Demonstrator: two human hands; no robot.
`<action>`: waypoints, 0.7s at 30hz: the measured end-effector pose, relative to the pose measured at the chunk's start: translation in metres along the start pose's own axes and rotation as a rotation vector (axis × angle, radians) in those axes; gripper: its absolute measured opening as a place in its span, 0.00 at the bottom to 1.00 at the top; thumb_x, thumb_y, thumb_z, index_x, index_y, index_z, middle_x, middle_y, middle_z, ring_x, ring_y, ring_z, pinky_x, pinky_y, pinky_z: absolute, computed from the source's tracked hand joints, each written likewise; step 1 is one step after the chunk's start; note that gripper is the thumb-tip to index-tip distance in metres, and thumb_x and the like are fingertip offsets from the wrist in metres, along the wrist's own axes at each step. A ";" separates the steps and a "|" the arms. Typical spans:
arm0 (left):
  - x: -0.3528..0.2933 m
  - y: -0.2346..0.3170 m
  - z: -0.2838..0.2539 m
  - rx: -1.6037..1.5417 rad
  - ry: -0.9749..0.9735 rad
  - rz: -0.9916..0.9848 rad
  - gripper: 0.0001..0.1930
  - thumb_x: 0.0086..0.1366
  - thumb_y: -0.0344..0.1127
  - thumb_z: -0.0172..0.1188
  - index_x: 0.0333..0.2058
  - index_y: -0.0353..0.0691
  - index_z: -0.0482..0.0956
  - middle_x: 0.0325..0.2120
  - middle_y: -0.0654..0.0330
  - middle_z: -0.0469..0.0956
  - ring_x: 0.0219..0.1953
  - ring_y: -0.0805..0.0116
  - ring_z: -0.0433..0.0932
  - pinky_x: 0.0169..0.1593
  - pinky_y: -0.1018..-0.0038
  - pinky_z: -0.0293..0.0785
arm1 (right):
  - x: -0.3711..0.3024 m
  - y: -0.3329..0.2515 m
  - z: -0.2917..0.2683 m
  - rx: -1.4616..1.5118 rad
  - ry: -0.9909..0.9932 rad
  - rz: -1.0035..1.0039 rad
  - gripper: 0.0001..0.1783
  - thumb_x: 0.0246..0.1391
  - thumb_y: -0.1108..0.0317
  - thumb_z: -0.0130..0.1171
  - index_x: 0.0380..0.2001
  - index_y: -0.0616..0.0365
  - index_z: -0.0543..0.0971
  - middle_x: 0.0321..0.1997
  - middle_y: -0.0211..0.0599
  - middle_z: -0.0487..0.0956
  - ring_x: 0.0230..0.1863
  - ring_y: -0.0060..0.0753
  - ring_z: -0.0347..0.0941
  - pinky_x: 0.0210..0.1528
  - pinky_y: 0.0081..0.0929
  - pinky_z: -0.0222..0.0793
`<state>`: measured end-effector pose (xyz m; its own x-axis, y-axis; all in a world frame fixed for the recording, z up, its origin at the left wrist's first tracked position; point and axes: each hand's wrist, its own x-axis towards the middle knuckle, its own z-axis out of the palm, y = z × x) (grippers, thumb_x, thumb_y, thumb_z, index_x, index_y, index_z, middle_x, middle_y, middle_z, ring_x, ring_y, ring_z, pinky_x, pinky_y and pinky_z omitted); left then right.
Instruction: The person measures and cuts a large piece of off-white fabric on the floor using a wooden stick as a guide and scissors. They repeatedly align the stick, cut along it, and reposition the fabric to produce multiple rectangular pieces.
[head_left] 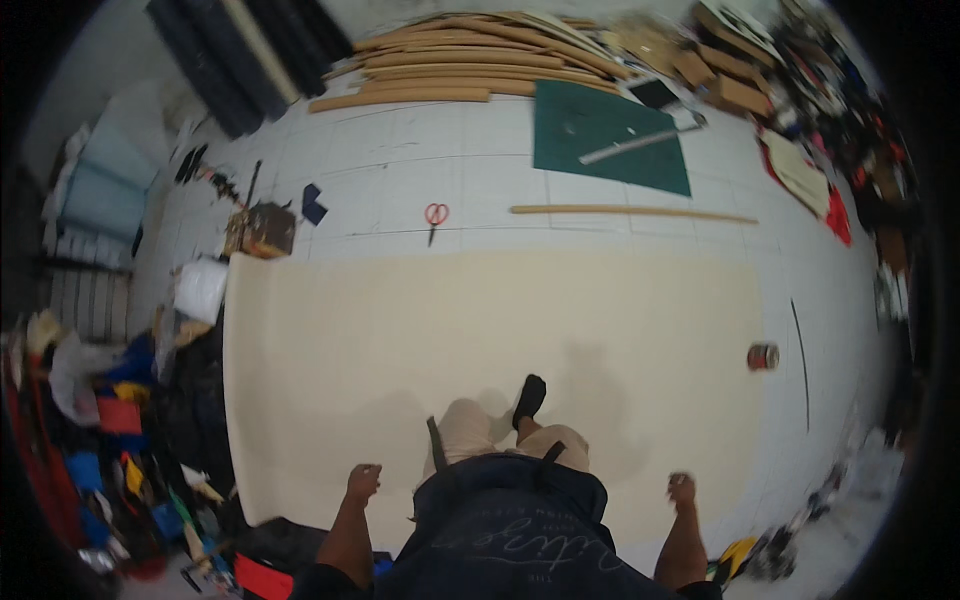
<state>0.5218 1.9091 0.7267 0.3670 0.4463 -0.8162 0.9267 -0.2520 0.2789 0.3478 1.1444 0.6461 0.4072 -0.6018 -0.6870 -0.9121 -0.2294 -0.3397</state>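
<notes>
Now | your left hand (363, 482) hangs curled into a loose fist, holding nothing | your right hand (681, 489) is blurred, grip unreadable | both hover over the near edge of the cream sheet (400, 330) spread on the floor | red scissors (436, 216) well beyond it

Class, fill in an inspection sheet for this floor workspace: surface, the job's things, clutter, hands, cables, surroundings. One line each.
Surface: white tiled floor, largely covered by a big cream sheet lying flat.
Job's things: the cream sheet; the person stands on it, one dark sock showing.
Clutter: red-handled scissors, long wooden strip, green cutting mat with a metal ruler, small red can.
Hands: left hand and right hand both closed, empty, over the sheet.
Cables: nothing seen.
Surroundings: stacked wooden boards at the far edge, colourful piles at left.
</notes>
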 end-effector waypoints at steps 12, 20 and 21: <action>0.118 0.150 0.081 -0.138 -0.105 0.073 0.24 0.61 0.54 0.56 0.45 0.38 0.76 0.36 0.55 0.78 0.32 0.67 0.78 0.40 0.68 0.75 | 0.217 -0.731 0.052 -0.021 0.196 -1.309 0.16 0.64 0.58 0.41 0.34 0.59 0.72 0.23 0.36 0.71 0.20 0.26 0.67 0.24 0.26 0.65; 0.232 0.244 -0.034 -0.212 0.062 -0.092 0.25 0.58 0.53 0.60 0.45 0.38 0.76 0.34 0.55 0.79 0.34 0.66 0.78 0.40 0.69 0.74 | 0.204 -0.786 0.240 -0.644 -0.550 -0.909 0.23 0.52 0.50 0.59 0.43 0.57 0.78 0.28 0.41 0.81 0.26 0.24 0.74 0.27 0.27 0.70; 0.238 0.263 -0.046 -0.362 0.207 -0.093 0.25 0.57 0.55 0.60 0.43 0.39 0.77 0.35 0.54 0.80 0.37 0.64 0.78 0.44 0.68 0.73 | 0.197 -0.805 0.252 -0.779 -0.590 -0.765 0.22 0.52 0.51 0.59 0.42 0.57 0.78 0.28 0.40 0.80 0.26 0.25 0.74 0.27 0.27 0.70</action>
<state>0.8564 1.9887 0.6286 0.2545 0.6254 -0.7376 0.9117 0.0992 0.3987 1.1736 1.4038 0.6222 0.6214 0.2767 -0.7330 -0.1336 -0.8844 -0.4471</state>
